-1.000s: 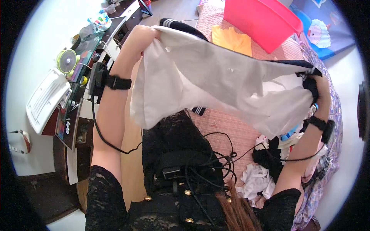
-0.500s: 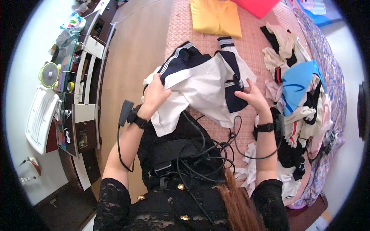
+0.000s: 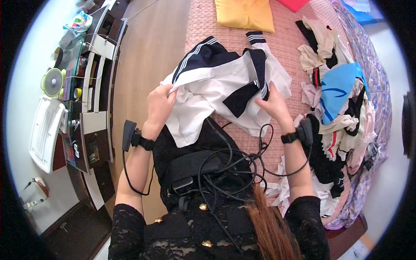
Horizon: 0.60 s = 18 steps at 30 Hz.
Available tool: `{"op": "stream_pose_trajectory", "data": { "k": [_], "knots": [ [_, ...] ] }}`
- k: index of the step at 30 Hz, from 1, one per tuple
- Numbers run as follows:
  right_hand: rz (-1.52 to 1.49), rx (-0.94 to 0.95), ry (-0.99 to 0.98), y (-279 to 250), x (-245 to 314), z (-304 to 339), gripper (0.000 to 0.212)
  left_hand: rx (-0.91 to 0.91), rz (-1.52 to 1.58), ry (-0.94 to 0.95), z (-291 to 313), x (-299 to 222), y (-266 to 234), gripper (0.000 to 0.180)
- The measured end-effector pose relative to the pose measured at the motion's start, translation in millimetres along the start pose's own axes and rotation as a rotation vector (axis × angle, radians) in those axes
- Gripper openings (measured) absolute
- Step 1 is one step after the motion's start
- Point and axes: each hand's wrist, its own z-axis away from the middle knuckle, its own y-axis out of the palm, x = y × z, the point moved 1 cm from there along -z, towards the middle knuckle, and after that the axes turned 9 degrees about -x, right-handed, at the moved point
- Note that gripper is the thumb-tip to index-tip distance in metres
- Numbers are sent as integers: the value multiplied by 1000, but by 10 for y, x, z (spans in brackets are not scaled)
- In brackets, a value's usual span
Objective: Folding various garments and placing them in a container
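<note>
Pink bedding point(image 3: 288, 52) bears heaped clothes point(image 3: 340, 125); cables point(image 3: 251, 157) perhaps touch the white shirt point(image 3: 208, 89).

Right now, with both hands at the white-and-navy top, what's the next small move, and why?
I'd probably have the right hand ease its fingers outward to smooth the white-and-navy top: its white cloth is rumpled, and a navy part lies slantwise over it beside that hand, while the left hand touches the opposite side.

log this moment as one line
left hand: holding edge of white-navy garment | right hand: touching its right side | garment: rumpled, partly over pink cover | clothes heap: right
</note>
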Motion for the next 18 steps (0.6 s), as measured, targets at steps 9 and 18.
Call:
{"op": "stream_pose_trajectory", "data": {
  "k": [9,18],
  "knots": [
    [-716,-6,-310,9,844,-478,45,-107,23,-229,153,-250,-245,29],
    [-151,-35,-321,811,753,22,40,31,1,-130,679,-159,-34,39]
  ]
}}
